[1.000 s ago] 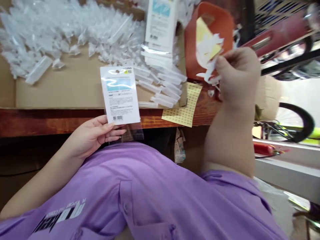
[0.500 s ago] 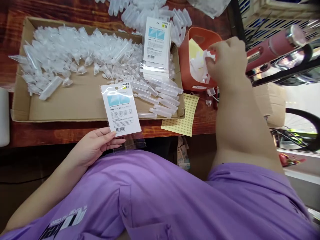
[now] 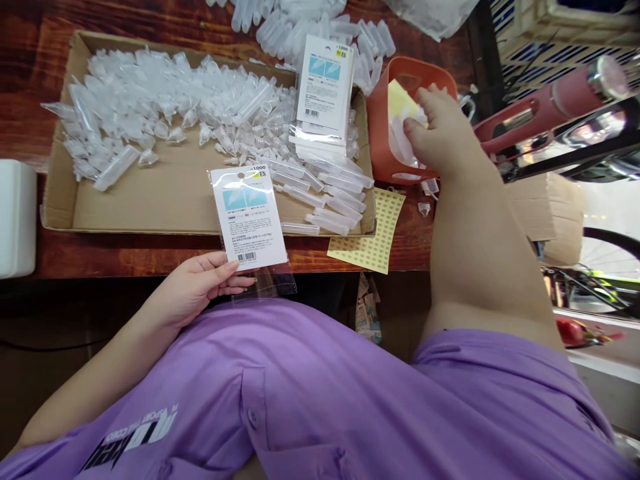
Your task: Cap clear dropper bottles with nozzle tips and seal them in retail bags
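Between the thumb and fingers of my left hand (image 3: 210, 277) is the lower edge of a printed card in a clear plastic bag (image 3: 250, 217). The card is white with two blue pictures and a barcode, held upright before the cardboard tray (image 3: 150, 210). My right hand (image 3: 437, 127) reaches over the rim of an orange basket (image 3: 377, 133), thumb and fingers apart, with nothing seen in its grasp. White paper scraps (image 3: 400, 140) and a yellow sheet lie in the basket under that hand.
Clear plastic bottles and caps (image 3: 165, 93) heap the tray. A stack of bagged cards (image 3: 325, 87) rests at its right end, above several slim tubes (image 3: 335, 193). A yellow sticker sheet (image 3: 385, 227) overhangs the table edge. A white container (image 3: 17, 220) stands left.
The fingers of my right hand have spread, and the white scrap at their tips is no longer seen there. The view has shifted slightly; my left hand keeps hold of the bagged card.
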`<action>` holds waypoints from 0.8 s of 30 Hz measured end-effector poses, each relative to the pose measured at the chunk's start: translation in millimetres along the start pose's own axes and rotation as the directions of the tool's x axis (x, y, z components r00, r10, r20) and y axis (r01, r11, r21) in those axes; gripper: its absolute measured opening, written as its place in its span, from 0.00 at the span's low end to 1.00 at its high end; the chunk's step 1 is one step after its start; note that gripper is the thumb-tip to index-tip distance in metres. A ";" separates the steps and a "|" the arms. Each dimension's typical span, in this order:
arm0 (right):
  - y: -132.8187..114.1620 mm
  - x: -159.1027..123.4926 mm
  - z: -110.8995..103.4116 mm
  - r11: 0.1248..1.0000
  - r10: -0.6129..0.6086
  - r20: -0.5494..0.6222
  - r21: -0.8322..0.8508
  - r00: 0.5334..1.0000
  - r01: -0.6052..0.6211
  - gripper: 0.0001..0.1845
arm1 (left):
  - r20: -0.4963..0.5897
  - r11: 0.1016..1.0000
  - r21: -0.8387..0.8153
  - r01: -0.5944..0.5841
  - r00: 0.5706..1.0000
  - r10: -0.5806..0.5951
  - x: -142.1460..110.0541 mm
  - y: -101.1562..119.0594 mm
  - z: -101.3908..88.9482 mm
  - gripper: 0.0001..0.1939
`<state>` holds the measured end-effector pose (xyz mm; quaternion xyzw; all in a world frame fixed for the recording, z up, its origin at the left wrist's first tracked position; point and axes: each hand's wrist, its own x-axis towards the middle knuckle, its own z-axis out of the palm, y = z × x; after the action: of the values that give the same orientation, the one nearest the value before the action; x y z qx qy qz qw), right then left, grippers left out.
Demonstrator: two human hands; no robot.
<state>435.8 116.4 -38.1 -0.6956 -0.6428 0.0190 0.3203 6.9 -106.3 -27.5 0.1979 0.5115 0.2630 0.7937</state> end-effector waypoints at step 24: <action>-227.6 -223.2 -23.4 0.372 -0.904 0.345 0.348 0.252 0.860 0.13 | 0.114 0.980 -0.167 -0.109 0.985 0.129 3.5 -8.7 3.6 0.08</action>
<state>206.7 -102.9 1.5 -0.1717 -0.9753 0.0378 0.1339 13.2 -111.1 -33.7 0.1796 0.4256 0.3376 0.8202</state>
